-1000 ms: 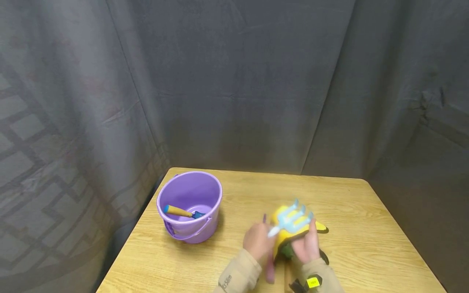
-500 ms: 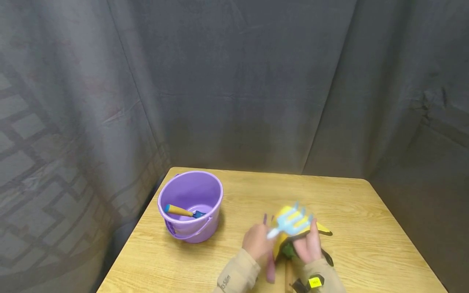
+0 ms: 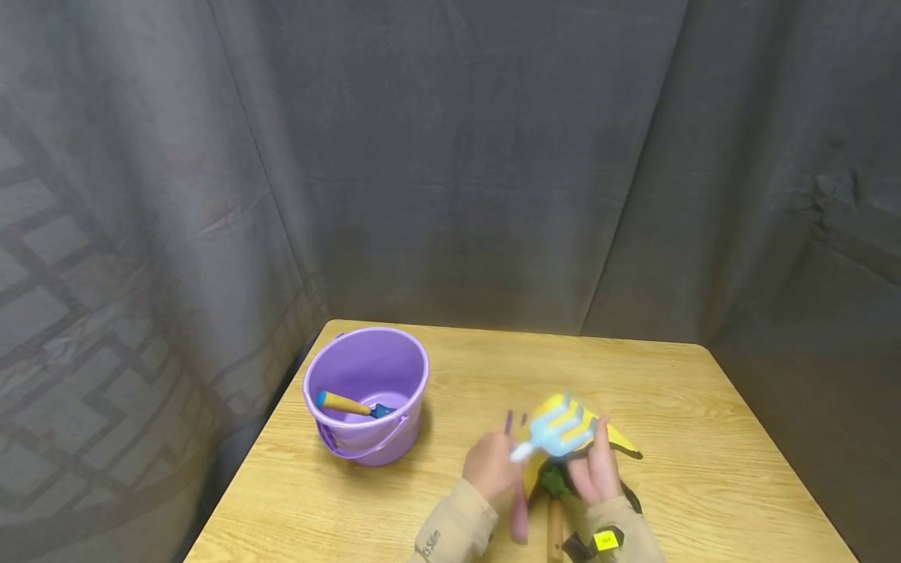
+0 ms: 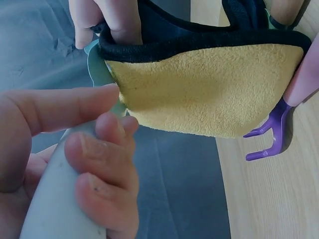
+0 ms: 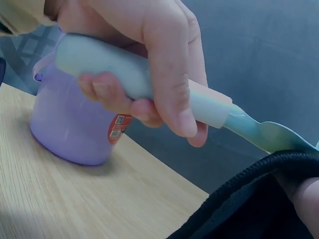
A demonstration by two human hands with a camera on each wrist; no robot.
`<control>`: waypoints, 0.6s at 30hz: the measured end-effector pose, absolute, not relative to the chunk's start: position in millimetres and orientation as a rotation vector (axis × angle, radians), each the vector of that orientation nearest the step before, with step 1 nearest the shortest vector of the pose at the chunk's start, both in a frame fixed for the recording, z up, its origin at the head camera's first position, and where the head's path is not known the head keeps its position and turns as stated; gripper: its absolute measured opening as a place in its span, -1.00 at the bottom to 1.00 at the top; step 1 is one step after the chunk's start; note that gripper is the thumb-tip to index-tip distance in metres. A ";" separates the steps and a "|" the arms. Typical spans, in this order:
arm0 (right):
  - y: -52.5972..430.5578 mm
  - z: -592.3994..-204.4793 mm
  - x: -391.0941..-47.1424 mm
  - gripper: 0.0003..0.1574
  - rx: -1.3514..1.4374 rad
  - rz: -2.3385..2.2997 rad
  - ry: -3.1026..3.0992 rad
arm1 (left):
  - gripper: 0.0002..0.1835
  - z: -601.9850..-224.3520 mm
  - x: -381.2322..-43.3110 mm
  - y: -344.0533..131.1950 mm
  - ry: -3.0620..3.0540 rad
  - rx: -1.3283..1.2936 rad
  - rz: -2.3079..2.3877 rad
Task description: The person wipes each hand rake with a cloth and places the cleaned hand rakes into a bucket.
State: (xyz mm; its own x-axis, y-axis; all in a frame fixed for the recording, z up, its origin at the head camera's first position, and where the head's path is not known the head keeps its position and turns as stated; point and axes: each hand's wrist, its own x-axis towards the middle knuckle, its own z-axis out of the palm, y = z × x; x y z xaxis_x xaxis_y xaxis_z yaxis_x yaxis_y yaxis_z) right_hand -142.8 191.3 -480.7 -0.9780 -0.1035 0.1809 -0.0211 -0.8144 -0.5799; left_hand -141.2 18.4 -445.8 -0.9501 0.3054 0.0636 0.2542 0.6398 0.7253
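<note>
My left hand holds the white handle of a light blue hand fork, its tines pointing up and to the right. Behind and beneath the tines lies a fleecy yellow cloth with a black edge and dark inner side. My right hand grips this cloth against the fork's head; in the left wrist view its fingers bend over the black edge. Close under the hands, a pink-handled fork with purple prongs and a green-headed tool with a wooden handle lie on the table. The cloth hides part of both.
At the left of the wooden table stands a purple bucket with its carrying handle hanging down. A yellow-handled tool with a blue end leans inside it. Grey curtains hang behind and on both sides.
The cloth's right tip has slid slightly right and toward me, and the fork's tines have dropped a little. More of the wooden handle shows. Both hands keep their holds.
</note>
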 end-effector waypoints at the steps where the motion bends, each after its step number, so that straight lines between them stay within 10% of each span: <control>1: 191.5 -480.1 -142.3 -0.30 -0.277 -2.923 1.014 | -0.89 -445.6 -141.0 18.1 2.784 0.472 1.216; 18: 193.6 -477.7 -136.8 -0.79 0.177 -2.942 1.387 | -0.95 -448.2 -139.6 12.0 2.803 0.453 1.177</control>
State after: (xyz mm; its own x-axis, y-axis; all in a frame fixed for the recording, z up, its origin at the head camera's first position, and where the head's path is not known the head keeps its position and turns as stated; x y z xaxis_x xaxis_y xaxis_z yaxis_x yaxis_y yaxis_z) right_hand -136.8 193.6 -477.7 -0.9874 0.1507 -0.0485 -0.0585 -0.6321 -0.7727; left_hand -139.6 12.0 -448.2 -0.9543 0.2945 0.0508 0.2425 0.6638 0.7075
